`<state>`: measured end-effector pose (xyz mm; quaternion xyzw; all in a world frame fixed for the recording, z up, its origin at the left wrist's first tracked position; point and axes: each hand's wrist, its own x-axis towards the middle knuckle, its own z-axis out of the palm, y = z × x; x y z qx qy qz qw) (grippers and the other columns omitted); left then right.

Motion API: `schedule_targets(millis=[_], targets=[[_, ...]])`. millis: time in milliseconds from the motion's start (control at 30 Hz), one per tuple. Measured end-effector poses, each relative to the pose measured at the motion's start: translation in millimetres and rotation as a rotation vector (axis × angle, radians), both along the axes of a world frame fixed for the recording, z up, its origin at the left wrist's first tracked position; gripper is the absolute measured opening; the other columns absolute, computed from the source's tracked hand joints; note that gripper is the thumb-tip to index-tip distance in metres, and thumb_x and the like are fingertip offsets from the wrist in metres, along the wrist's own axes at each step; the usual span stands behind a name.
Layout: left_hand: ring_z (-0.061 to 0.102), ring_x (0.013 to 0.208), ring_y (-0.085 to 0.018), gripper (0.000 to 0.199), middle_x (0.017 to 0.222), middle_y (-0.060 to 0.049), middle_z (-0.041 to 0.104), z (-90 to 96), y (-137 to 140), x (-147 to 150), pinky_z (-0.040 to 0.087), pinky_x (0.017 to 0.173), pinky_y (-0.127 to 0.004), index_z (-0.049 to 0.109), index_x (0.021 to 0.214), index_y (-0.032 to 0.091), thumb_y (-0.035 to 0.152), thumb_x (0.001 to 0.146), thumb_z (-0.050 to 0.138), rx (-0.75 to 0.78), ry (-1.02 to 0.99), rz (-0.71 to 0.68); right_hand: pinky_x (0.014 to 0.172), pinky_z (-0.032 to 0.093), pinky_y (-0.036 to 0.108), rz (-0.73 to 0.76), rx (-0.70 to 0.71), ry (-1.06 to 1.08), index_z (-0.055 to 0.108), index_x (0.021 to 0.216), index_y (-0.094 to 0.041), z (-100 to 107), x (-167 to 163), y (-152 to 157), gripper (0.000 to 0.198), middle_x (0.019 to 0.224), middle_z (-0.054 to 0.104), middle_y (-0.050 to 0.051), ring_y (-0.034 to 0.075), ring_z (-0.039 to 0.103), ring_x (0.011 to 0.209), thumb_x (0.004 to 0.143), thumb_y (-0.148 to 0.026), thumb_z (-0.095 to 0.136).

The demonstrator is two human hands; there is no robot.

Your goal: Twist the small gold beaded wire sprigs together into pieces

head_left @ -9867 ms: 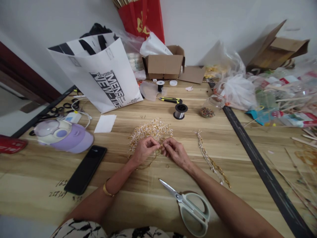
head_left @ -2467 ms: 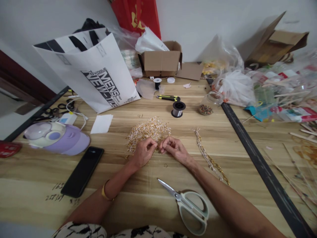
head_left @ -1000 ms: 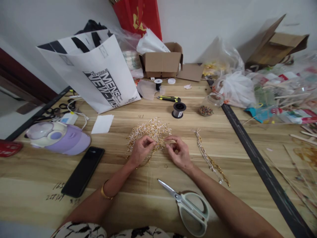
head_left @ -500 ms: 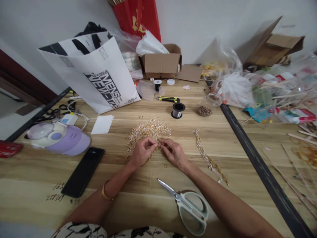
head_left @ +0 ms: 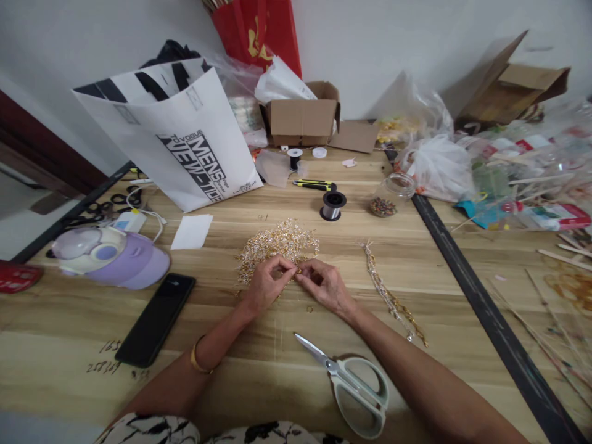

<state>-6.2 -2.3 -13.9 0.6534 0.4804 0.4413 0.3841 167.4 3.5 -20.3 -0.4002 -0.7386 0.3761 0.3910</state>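
Observation:
My left hand (head_left: 269, 280) and my right hand (head_left: 325, 285) meet fingertip to fingertip at the front edge of a heap of small gold and silver links (head_left: 272, 243). Both hands are closed in a pinch. Between the tips shows a tiny gold-coloured piece, too small to name for certain. To the right lie silver and gold chains (head_left: 386, 293), side by side and tied at the upper end. Scissors with pale green handles (head_left: 346, 385) rest below my right hand, blades slightly turned to the upper left. A small loose ring (head_left: 309, 309) lies just under the hands.
Behind the heap stand a wire spool (head_left: 332, 206), a box cutter (head_left: 315, 185) and a jar of beads (head_left: 391, 196). A black phone (head_left: 157, 320), a purple device (head_left: 115, 258) and a white paper bag (head_left: 180, 135) are on the left. Plastic bags (head_left: 439, 166) crowd the right.
My fingertips have come closer together, the right ones moving slightly left until they meet the left ones. The things on the table lie as before.

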Motion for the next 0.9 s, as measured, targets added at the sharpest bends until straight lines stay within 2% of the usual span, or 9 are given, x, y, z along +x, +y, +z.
schedule_targets(millis=[200, 500, 900], targets=[[0.064, 0.079, -0.017, 0.01, 0.081, -0.005, 0.067, 0.8, -0.5, 0.9, 0.051, 0.078, -0.03, 0.059, 0.073, 0.016, 0.024, 0.079, 0.062, 0.008, -0.009, -0.014, 0.053, 0.037, 0.023, 0.003, -0.005, -0.011, 0.061, 0.084, -0.016, -1.3, 0.2, 1.1, 0.016, 0.064, 0.054, 0.0, 0.012, 0.047, 0.056, 0.086, -0.03, 0.053], [0.063, 0.079, -0.016, 0.011, 0.08, -0.006, 0.067, 4.7, 0.0, 1.8, 0.051, 0.078, -0.03, 0.06, 0.072, 0.015, 0.024, 0.078, 0.064, -0.06, -0.1, -0.001, 0.052, 0.034, 0.022, 0.023, -0.03, -0.029, 0.057, 0.078, -0.017, -1.0, 0.6, 0.9, 0.012, 0.062, 0.05, -0.001, 0.011, 0.043, 0.055, 0.085, -0.025, 0.051], [0.061, 0.073, -0.015, 0.013, 0.075, -0.003, 0.065, -1.7, 2.1, -1.9, 0.049, 0.071, -0.026, 0.061, 0.074, 0.016, 0.028, 0.079, 0.063, -0.059, 0.002, 0.02, 0.054, 0.036, 0.022, 0.046, -0.002, -0.02, 0.058, 0.081, -0.018, -1.3, 1.9, 1.8, 0.011, 0.063, 0.052, -0.001, 0.012, 0.045, 0.057, 0.085, -0.024, 0.05]])
